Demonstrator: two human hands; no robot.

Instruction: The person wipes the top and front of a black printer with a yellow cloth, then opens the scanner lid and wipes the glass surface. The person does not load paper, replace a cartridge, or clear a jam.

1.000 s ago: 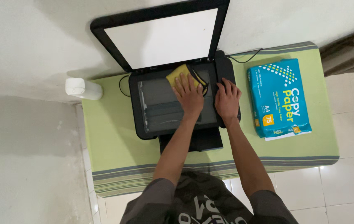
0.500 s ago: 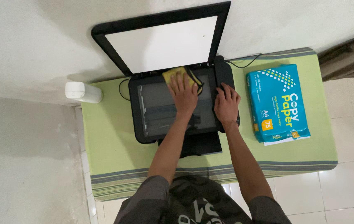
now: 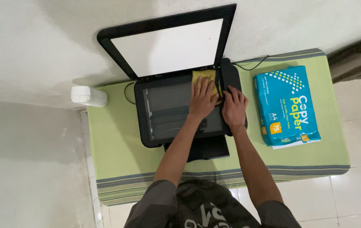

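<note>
Cloth of yellow fabric (image 3: 201,78) is pressed flat under the spread left hand (image 3: 202,99) at the far right corner of the glass bed of a black flatbed printer-scanner (image 3: 146,122), whose white-lined lid (image 3: 167,42) is raised. The right hand (image 3: 234,107) is laid open, fingers loosely spread, on the printer's right edge, holding nothing. A teal ream of paper (image 3: 288,105) and a white plastic bottle (image 3: 88,96) are set on the green tablecloth (image 3: 113,147).

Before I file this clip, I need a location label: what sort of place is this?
Probably a home or small office corner: a scanner-printer with its lid up, a pack of paper on a green-clothed table, white tile floor and a plain wall.
</note>
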